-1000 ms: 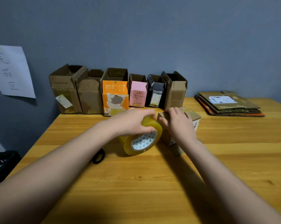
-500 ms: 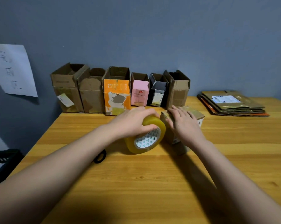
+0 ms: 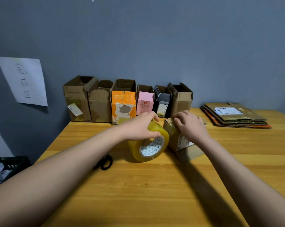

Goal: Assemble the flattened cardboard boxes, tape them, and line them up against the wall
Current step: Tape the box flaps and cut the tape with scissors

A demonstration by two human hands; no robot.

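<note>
a grey wall (image 3: 171, 38) backs a wooden counter (image 3: 146, 194). six assembled boxes (image 3: 123, 100) stand in a row against the wall; a stack of flattened boxes (image 3: 235, 117) lies at the far right of the counter. the box in hand (image 3: 179, 138) sits near the counter's middle, just right of the tape roll (image 3: 149, 142). the left hand (image 3: 138, 126) grips the tape roll, fingers curled over its top. the right hand (image 3: 191, 126) rests on the box top, fingers bent and pressing at the near-left edge, apparently on the tape end. judged step: taping the seam. keep the tape end pinned, draw the roll away straight, hold the strip taut and centred on the seam. scissors (image 3: 105, 163) lie beside the left forearm for cutting.
</note>
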